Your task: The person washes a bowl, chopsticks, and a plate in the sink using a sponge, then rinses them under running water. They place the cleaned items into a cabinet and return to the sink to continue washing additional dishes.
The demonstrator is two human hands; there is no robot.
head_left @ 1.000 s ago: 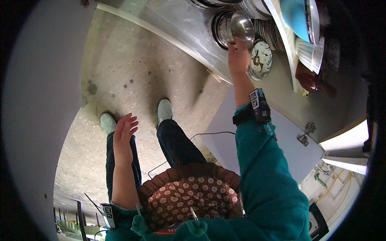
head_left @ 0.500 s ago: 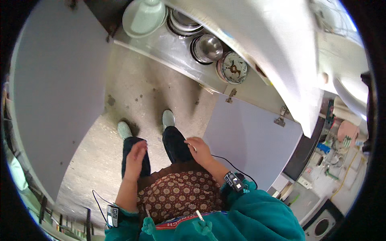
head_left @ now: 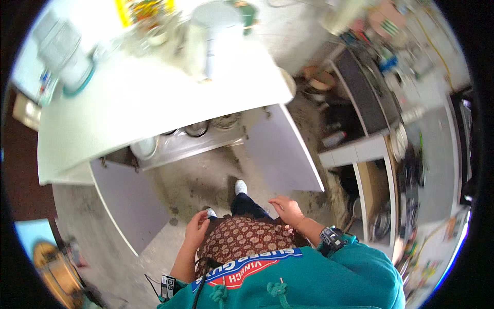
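My left hand (head_left: 195,229) hangs beside the brown flowered apron (head_left: 237,238), its fingers loosely apart and holding nothing. My right hand (head_left: 286,210) is held out at the apron's other side, fingers stretched and empty. Ahead stands a white cabinet with both doors swung out. The left door (head_left: 131,198) lies beyond my left hand; the right door (head_left: 280,149) is nearest my right hand, apart from it. On the cabinet's low shelf are a pale dish (head_left: 145,148) and a dark-rimmed metal bowl (head_left: 196,129), partly hidden under the countertop.
The white countertop (head_left: 170,98) carries a grey-blue water bottle (head_left: 59,46) and a tall cylinder (head_left: 216,31). To the right stands an open shelf unit (head_left: 368,154) with pans inside. A wooden stool-like thing (head_left: 59,275) is at the lower left.
My view has lifted and moved back, bringing the countertop and whole cabinet into sight. One foot has stepped; both hands stay low and empty.
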